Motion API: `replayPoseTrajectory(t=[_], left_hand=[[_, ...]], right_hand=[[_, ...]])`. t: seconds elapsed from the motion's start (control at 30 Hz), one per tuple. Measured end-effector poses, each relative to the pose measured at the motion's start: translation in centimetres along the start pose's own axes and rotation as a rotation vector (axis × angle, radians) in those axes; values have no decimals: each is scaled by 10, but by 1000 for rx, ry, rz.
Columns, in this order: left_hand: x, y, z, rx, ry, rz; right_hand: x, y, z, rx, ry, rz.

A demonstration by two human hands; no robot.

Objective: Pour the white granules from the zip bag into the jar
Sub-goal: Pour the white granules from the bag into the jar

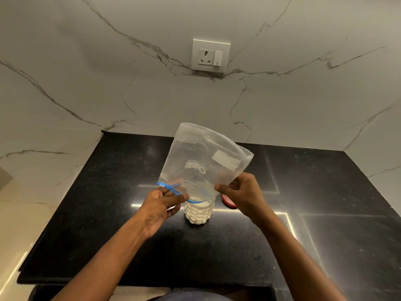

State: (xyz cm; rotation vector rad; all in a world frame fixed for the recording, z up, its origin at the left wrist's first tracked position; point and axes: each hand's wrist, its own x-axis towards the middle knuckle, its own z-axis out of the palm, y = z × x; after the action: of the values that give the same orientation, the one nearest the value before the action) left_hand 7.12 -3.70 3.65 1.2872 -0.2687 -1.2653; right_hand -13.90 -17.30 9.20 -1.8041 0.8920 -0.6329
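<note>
Zip bag (201,161) is hanging upside down in mid frame, blue zip edge touching the top of the jar (198,211). Jar is holding white granules (197,213) & standing on the black counter (108,213), far from its edges, w/ lots of bare room. Left hand (160,205) is pinching the zip edge. Right hand (240,192) is gripping the bag's side. Red lid (227,202) is lying just right of the jar.
</note>
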Motion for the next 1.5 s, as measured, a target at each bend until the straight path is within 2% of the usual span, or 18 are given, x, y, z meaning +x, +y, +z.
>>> replayPoseTrajectory(t=[0.23,0.43,0.53,0.83,0.93,1.1,1.23,1.4,1.5], left_hand=[[-3,-3,0,10,6,-2],[-4,-3,1,-4,18,-2],[-5,-3,1,-18,26,3],[-7,-1,4,-31,33,6],[-7,0,5,-20,34,8],[-7,3,5,2,26,23],[-6,5,5,50,44,35],[-7,7,7,90,30,58],[-7,9,7,91,32,61]], right_hand=[[-4,2,7,8,-89,43],[-2,6,8,26,-69,62],[-2,8,6,77,-37,62],[-6,-5,-4,353,120,-119],[-2,-11,-9,364,157,-146],[1,-20,-13,370,117,-128],[1,-41,-32,488,224,-206],[6,-53,-49,407,279,-293],[7,-48,-51,287,245,-307]])
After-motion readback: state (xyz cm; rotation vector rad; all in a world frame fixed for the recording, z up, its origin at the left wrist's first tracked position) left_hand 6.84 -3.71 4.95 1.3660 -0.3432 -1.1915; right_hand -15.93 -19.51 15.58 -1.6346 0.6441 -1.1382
